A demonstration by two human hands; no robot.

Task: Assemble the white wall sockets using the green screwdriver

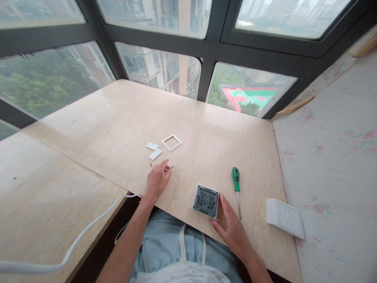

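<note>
Between the thumb and fingers of my left hand (159,179) is a small screw (172,167), its tip sticking out to the right. Just left of those fingers, another small screw (150,164) lies on the table. A two-gang wall switch (206,201) with its grey mechanism exposed sits in a white box near the front edge. My right hand (231,222) rests beside its right side, thumb and index finger spread around the near right corner. Beyond my left hand lie two white switch rocker covers (155,154) and a square white frame (171,142).
A green-handled screwdriver (236,180) lies right of the switch, shaft toward me. A white socket box (285,217) stands against the papered wall at right. A white cable (88,228) crosses the lower left. Windows border the stone-patterned tabletop (118,114).
</note>
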